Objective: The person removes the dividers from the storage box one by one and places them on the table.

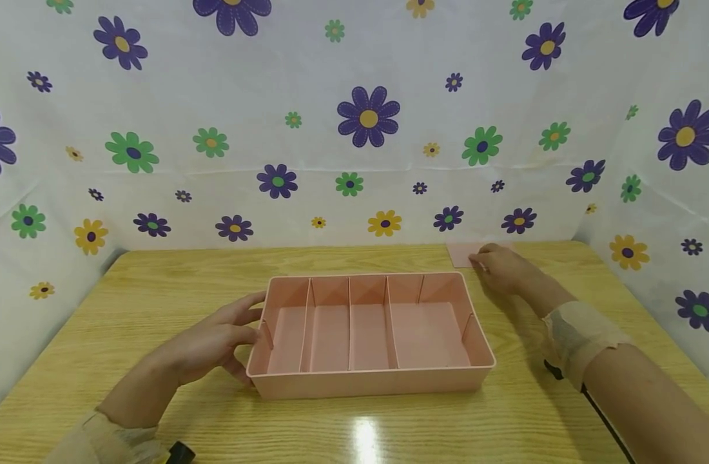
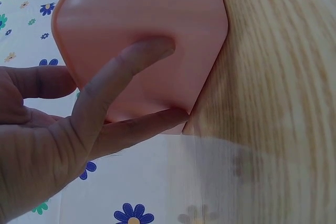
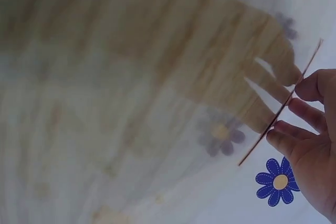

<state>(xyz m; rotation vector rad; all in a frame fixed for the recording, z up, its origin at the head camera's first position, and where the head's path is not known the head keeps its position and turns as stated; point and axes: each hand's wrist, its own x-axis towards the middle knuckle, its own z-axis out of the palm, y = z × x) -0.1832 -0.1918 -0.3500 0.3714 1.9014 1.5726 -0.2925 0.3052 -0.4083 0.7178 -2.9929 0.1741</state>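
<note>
A pink divided tray [image 1: 369,381] stands on the table, with thin upright panels splitting its inside into compartments. My left hand [image 1: 209,345] is at the tray's left end. In the left wrist view its thumb [image 2: 149,53] lies straight against the end wall, and another finger reaches along the wall's lower edge. At the back right of the table, my right hand [image 1: 502,267] has its thumb and fingertips on a flat pink panel [image 1: 459,254]. The right wrist view shows this thin panel [image 3: 252,150] edge-on, with the fingertips along it. The hand hides its middle.
The wood-grain table [image 1: 174,277] ends at a white flowered cloth [image 1: 308,77] just behind the panel. More of this cloth stands at both sides. A black cable [image 1: 606,422] runs along the right forearm.
</note>
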